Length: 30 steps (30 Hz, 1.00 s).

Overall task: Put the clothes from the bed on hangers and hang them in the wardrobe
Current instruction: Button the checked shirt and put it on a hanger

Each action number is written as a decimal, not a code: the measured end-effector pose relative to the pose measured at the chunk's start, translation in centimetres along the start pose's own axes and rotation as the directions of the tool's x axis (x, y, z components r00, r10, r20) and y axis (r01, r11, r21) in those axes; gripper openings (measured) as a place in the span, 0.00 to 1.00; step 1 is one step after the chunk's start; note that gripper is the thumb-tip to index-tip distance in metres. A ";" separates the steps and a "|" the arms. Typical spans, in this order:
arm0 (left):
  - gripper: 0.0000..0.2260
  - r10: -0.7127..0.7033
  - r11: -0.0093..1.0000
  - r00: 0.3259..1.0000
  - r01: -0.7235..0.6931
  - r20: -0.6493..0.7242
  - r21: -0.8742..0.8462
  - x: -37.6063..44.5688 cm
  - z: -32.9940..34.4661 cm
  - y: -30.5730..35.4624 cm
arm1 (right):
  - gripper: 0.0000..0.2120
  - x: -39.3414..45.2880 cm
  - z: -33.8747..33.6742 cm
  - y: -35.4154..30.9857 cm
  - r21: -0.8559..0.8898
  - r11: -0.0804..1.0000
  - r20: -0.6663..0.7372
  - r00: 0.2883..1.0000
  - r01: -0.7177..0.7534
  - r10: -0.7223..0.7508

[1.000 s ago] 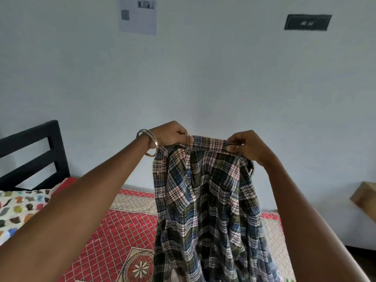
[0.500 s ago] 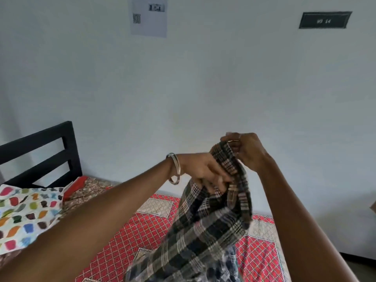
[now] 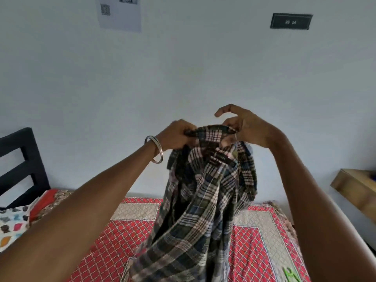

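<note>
Above the bed [image 3: 262,231], plaid shirt [image 3: 205,200] pinched at collar by both hands, left hand [image 3: 176,137], right hand [image 3: 247,129]; not yet on hanger, wardrobe unseen.

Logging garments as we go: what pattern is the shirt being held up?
Plaid shirt, dark green, navy and pale pink; head view.

A bedroom, prob. in a hostel or shared home: bed [image 3: 130,226] w/ red patterned cover, dark slatted headboard [image 3: 22,165] and a spotted pillow [image 3: 12,224]. Plain pale wall w/ a numbered dark plate [image 3: 291,21] and a printed sheet [image 3: 120,13] w/ QR code.
</note>
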State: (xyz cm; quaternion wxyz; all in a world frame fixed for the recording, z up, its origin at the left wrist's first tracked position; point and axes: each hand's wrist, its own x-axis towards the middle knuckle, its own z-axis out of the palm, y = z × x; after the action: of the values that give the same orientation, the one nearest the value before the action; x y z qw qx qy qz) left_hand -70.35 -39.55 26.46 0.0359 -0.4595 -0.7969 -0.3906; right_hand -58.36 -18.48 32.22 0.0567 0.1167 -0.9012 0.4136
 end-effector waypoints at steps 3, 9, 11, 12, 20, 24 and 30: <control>0.07 0.132 0.925 0.975 -0.056 -0.180 0.377 1.3 -0.8 1.0 | 0.31 1.0 0.9 1.8 -0.412 0.903 -0.124 0.990 -0.119 0.073; 0.13 0.225 0.886 0.899 -0.029 -0.376 0.462 0.4 -2.5 0.0 | 0.15 -1.6 3.9 6.6 -0.570 0.692 -0.543 0.835 -0.444 0.089; 0.12 0.209 0.842 0.918 0.007 -0.337 0.540 -0.7 -2.7 -1.1 | 0.15 -2.1 4.7 6.6 -0.484 0.751 -0.681 0.732 -0.450 -0.001; 0.12 0.183 0.808 0.930 0.043 -0.320 0.588 -1.3 -2.7 -1.9 | 0.13 -1.9 4.9 6.2 -0.445 0.755 -0.740 0.673 -0.481 -0.008; 0.14 -0.202 0.690 0.904 0.405 -0.377 0.600 -5.1 -0.3 -3.8 | 0.13 -1.7 10.1 5.5 -0.416 0.605 -0.839 0.544 -0.679 0.033; 0.08 -0.476 0.810 0.837 0.298 0.269 0.505 -6.6 -1.0 -2.6 | 0.12 -3.1 12.0 6.4 -0.229 0.601 -0.439 0.632 -0.766 0.638; 0.07 -0.179 0.827 0.721 0.479 0.669 -0.295 -9.2 -4.8 -2.3 | 0.25 -10.2 8.5 3.9 0.499 0.744 0.130 0.887 -0.445 0.444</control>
State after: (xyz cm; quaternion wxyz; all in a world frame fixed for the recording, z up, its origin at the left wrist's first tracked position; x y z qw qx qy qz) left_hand -68.24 -49.83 24.59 -0.4043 -0.4025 -0.7219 -0.3917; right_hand -49.56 -20.81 21.79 -0.0782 -0.0898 -0.7587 0.6405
